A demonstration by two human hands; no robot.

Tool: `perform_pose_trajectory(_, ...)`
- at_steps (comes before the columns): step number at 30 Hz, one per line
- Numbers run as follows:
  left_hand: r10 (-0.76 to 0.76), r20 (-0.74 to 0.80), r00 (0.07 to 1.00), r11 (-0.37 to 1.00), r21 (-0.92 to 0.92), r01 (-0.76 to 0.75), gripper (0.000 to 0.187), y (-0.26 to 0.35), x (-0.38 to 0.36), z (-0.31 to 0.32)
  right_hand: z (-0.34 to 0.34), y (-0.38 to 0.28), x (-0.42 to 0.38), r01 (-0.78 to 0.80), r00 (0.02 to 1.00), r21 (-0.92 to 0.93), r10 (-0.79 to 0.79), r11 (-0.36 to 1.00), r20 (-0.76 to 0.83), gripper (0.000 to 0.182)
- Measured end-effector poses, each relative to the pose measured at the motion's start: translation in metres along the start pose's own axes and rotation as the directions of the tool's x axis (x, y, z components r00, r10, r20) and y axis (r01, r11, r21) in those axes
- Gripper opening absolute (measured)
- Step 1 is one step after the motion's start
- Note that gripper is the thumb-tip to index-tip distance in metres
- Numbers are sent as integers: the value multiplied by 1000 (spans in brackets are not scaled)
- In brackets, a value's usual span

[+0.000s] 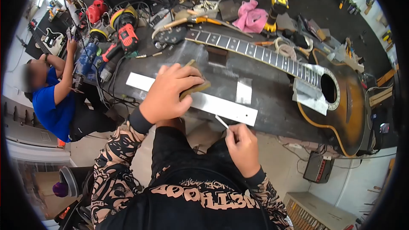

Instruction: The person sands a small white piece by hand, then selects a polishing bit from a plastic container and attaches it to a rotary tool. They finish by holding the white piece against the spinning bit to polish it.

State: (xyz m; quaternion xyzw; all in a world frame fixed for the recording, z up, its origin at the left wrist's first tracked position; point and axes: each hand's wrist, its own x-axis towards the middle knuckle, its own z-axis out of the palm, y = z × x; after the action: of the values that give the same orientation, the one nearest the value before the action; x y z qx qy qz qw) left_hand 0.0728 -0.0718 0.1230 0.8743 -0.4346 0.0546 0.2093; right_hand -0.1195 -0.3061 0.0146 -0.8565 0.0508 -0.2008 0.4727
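L hand (168,89): palm down over the long pale bar (221,107), fingers bent and moderately spread, thumb opposed; grip closed round a yellow-brown block (199,88). Block sits over the bar's mid-section; exact contact btwn the two partly hidden by the hand.

R hand (243,147): narrow pinch, thumb vs. curled fingers, on a slim white strip (221,122). Strip's free end points up-left, close to the bar's near edge; can't tell if touching.

Bar: flat on the dark surface (277,110), running L to R along the near side, w/ a small hole near its R end. Just beyond it, a silvery rectangular sheet (244,91).

Guitar (353,98): on the R part of the surface, sunburst body, neck extending L past the far side of the sheet; a dark support block (217,55) beneath the neck. Pale covering (311,96) lies beside the soundhole.

Far side: pink cloth (250,16) next to a yellow/black drill (279,1); red/black power tool (128,36) at upper L, amid cables.

Far L: another person (59,102), blue shirt, arms raised toward tools.
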Motion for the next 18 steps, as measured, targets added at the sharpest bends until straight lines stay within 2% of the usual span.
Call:
perform_pose_trajectory(1,-15,25,1000,989,-147,19,56,-8,4,-9,-4,-1,-1,8,999,-34,-7,999,35,12)
perform_pose_trajectory(2,-8,9,1000,990,-139,9,56,-15,11,-21,-7,-1,-3,26,999,-37,-25,999,27,12)
perform_pose_trajectory(4,-103,-3,995,990,-96,102,60,-32,37,-47,-11,1,-6,-2,995,-6,3,1000,101,12)
perform_pose_trajectory(5,-1,-161,987,989,144,24,56,-49,58,-57,-13,2,-6,19,992,-10,-18,1000,125,10)
perform_pose_trajectory(6,131,-289,948,926,378,-13,54,-61,76,-66,-14,0,-7,19,994,-29,-15,999,110,10)
perform_pose_trajectory(8,328,-368,870,760,650,-11,52,-62,101,-85,-17,-5,-2,98,989,-52,-91,994,120,10)
perform_pose_trajectory(9,311,-382,871,825,563,-47,52,-42,105,-88,-22,-11,0,96,989,-58,-89,994,117,10)
perform_pose_trajectory(10,260,-374,890,929,348,-125,51,-19,101,-81,-26,-16,2,84,994,-82,-77,993,82,10)
perform_pose_trajectory(11,326,-286,901,937,226,-267,47,1,92,-66,-29,-20,4,96,993,-56,-92,994,68,10)
perform_pose_trajectory(13,354,-48,934,933,-54,-356,42,52,48,-18,-37,-33,4,81,996,-17,-80,997,46,10)
perform_pose_trajectory(14,358,65,932,925,-161,-344,37,74,27,-1,-39,-34,5,145,989,7,-145,989,13,10)
perform_pose_trajectory(16,329,247,912,911,-335,-238,26,89,3,26,-46,-38,1,169,985,3,-169,986,21,12)
perform_pose_trajectory(18,290,150,945,886,-415,-206,14,82,-11,49,-51,-40,-2,248,968,-7,-247,969,44,14)
